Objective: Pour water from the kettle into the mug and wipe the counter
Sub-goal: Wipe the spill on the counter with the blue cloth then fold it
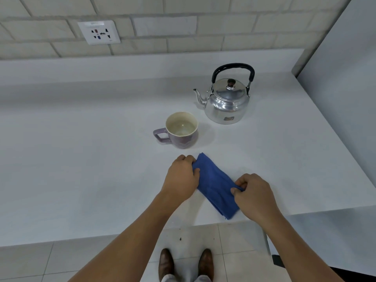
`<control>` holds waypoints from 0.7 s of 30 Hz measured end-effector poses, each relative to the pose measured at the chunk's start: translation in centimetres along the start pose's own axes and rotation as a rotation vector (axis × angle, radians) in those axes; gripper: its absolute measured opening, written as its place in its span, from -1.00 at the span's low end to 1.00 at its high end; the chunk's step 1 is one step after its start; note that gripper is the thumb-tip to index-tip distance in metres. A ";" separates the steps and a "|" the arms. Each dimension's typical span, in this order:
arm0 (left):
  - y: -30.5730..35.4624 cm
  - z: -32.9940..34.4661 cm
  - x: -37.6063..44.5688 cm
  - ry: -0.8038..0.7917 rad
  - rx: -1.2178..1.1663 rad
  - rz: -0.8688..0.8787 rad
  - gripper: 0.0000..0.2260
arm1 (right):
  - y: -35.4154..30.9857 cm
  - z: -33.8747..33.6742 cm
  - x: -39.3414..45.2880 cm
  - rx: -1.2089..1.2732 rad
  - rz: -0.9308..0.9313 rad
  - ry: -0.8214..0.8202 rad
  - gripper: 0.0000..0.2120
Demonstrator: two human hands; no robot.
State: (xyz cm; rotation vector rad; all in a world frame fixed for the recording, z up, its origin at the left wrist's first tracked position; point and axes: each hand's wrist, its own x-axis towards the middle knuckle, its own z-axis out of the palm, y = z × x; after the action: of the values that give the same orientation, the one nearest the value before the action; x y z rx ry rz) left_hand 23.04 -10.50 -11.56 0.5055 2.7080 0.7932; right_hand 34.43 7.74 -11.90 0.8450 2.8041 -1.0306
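Here both hands pinch the folded blue cloth [215, 186] on the counter [81, 159]: left hand [182, 176] its far corner, right hand [253, 192] its right edge. Beyond the cloth stands the mug [181, 130], water inside; the kettle [227, 98] sits behind the mug, to its right

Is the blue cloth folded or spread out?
Folded: the blue cloth lies as a narrow layered strip, stacked edges at its near end, left hand and right hand pinching its ends.

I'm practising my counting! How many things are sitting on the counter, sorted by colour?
Silver: 1, the kettle
Purple: 1, the mug
Blue: 1, the cloth, held by the left hand and the right hand
Total: 3
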 end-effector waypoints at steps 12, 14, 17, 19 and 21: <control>-7.5 -3.5 -4.3 0.226 -0.653 -0.243 -0.90 | -6.4 2.2 0.5 0.251 -0.089 -0.096 -0.89; -9.2 -4.9 -4.7 0.289 -0.692 -0.274 -0.89 | -8.5 3.2 0.7 0.304 -0.129 -0.136 -0.91; -12.0 -7.4 -5.1 0.388 -0.702 -0.315 -0.90 | -11.9 4.9 1.4 0.348 -0.187 -0.183 -0.89; -14.1 -9.2 -5.4 0.456 -0.701 -0.348 -0.92 | -14.3 6.2 2.0 0.372 -0.219 -0.206 -0.85; -16.2 -11.0 -5.8 0.506 -0.689 -0.378 -0.95 | -16.6 7.6 2.6 0.396 -0.245 -0.238 -0.83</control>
State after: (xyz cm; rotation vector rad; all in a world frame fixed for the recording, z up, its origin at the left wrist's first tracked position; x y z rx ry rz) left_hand 20.26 -30.77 -10.78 -0.3990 2.5402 1.7982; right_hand 22.76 -6.16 -8.61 0.3644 2.5824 -1.6386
